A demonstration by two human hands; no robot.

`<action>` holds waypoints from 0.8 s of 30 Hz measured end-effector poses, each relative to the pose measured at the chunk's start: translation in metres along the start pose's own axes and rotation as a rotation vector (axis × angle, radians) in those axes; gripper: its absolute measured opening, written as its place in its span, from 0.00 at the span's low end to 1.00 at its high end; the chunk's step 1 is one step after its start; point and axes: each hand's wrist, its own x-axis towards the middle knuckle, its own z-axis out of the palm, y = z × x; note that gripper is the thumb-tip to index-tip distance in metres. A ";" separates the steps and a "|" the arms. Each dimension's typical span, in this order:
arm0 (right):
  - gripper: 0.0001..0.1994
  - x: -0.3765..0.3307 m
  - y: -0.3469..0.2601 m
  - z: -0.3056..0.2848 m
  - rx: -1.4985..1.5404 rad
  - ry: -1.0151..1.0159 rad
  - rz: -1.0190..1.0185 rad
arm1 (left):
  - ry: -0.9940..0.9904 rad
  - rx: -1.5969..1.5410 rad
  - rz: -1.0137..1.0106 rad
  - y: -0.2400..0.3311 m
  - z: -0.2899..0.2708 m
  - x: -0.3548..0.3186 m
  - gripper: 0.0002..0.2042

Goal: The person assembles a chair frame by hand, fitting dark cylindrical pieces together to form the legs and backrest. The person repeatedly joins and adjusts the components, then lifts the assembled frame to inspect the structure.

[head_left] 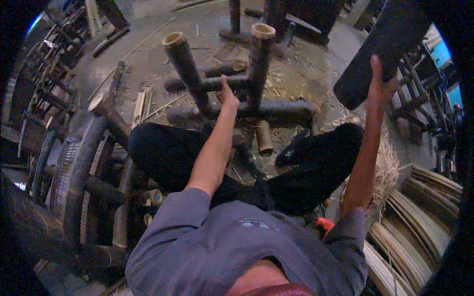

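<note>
In front of me stands a frame of dark bamboo poles [183, 61], with two upright legs whose pale hollow ends face up. My left hand [228, 97] is closed round the crossbar [212, 84] that joins these legs, its thumb lying over the top. Raised on the right, my right hand [381, 91] grips a thick, dark, club-like piece of wood [368, 64], tilted up and away. The fingers behind that piece are hidden. It is apart from the bamboo frame.
Bamboo furniture [81, 167] stands close on my left. Split bamboo strips [414, 222] are stacked at lower right, beside a heap of shavings [387, 170]. A short bamboo piece [264, 138] lies between my legs. Chips litter the floor, and more frames stand behind.
</note>
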 end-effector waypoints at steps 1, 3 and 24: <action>0.27 -0.005 -0.009 0.000 0.012 -0.051 0.033 | 0.045 0.094 -0.025 -0.006 0.002 0.000 0.44; 0.30 -0.023 -0.029 0.011 0.037 -0.153 0.102 | -0.060 -0.041 -0.009 -0.009 -0.005 0.009 0.47; 0.27 -0.173 -0.056 0.148 0.207 -0.441 0.255 | -1.068 0.345 0.417 0.206 -0.008 -0.162 0.34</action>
